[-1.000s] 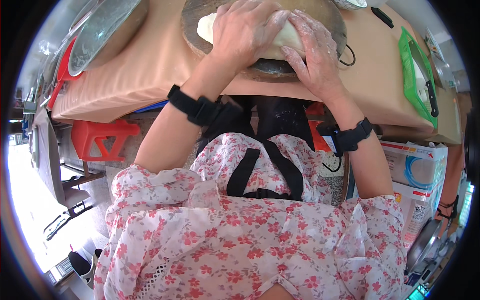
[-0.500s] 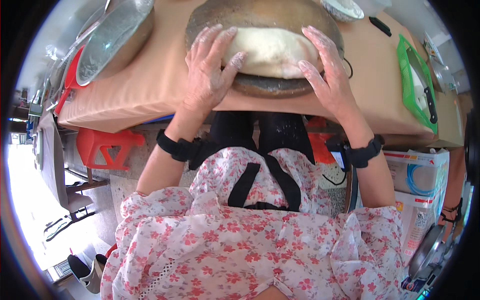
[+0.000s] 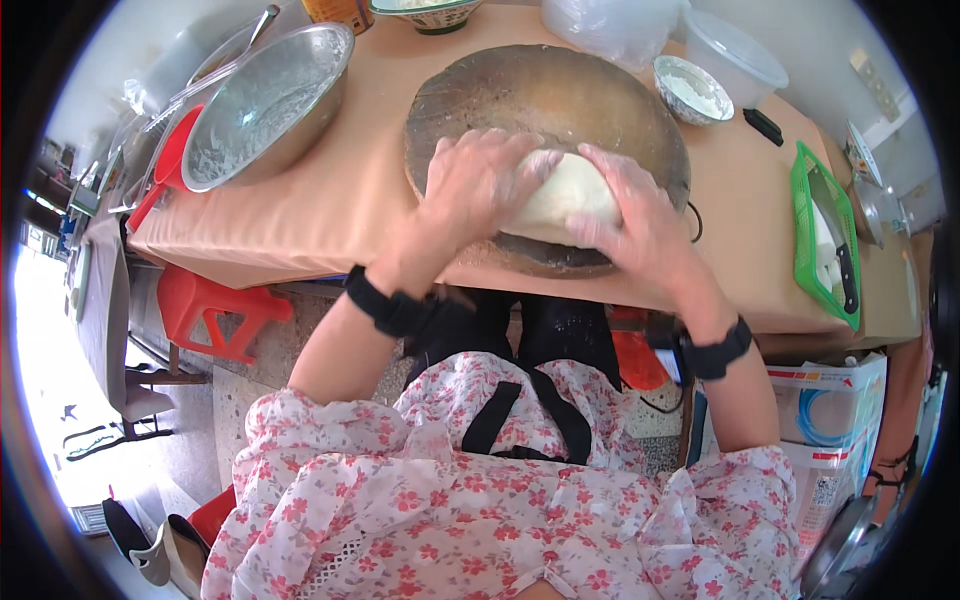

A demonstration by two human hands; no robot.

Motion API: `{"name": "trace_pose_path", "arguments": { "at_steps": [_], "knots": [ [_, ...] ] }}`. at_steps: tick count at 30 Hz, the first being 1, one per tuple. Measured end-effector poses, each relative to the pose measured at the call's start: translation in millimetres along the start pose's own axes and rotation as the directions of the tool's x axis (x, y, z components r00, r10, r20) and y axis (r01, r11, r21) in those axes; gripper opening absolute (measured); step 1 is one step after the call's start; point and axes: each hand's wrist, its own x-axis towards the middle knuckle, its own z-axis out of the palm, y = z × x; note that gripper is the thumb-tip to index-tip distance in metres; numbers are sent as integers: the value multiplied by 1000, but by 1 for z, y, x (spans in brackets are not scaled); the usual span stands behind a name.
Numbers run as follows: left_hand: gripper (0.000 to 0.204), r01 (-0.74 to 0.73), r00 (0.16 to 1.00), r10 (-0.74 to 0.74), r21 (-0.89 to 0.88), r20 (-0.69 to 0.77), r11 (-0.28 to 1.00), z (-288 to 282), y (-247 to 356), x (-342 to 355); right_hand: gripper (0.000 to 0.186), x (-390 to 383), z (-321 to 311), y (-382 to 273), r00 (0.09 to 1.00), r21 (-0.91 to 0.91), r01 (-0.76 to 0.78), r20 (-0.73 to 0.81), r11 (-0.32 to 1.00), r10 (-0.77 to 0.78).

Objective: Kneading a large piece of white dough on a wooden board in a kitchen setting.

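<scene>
A pale, smooth lump of dough (image 3: 568, 198) lies on the near part of a round, worn wooden board (image 3: 540, 90). Flour whitens the fingers of both my hands. My left hand (image 3: 482, 182) is wrapped over the dough's left end, its thumb side against the top. On the opposite end my right hand (image 3: 640, 218) grips with fingers along the far side and thumb on the near side. The dough's two ends are hidden under my palms.
A floury steel basin (image 3: 300, 130) and a red scoop (image 3: 175, 150) stand at left. Right of the board are a small bowl of white powder (image 3: 693, 92), a clear tub (image 3: 735, 55), a black object (image 3: 763, 126) and a green basket (image 3: 808, 240) with a black-handled knife (image 3: 848, 280).
My hands have come closer together, and the dough between them looks shorter and more bunched. The view has shifted, so the table sits lower and its far side shows.
</scene>
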Motion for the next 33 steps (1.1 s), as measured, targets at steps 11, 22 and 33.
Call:
{"name": "trace_pose_path", "arguments": {
  "at_steps": [11, 22, 33],
  "knots": [
    [87, -350, 899, 373, 137, -228, 927, 6, -11, -46, 95, -33, -3, -18, 996, -301, 92, 48, 949, -81],
    [86, 19, 969, -25, 30, 247, 999, -6, -28, 79, 80, 71, -42, 50, 960, -168, -154, 209, 974, 187],
    [73, -263, 964, 264, -62, 12, 963, -15, -7, -38, 86, -37, -21, -17, 989, -287, 148, 38, 947, -143]
  ]
}}
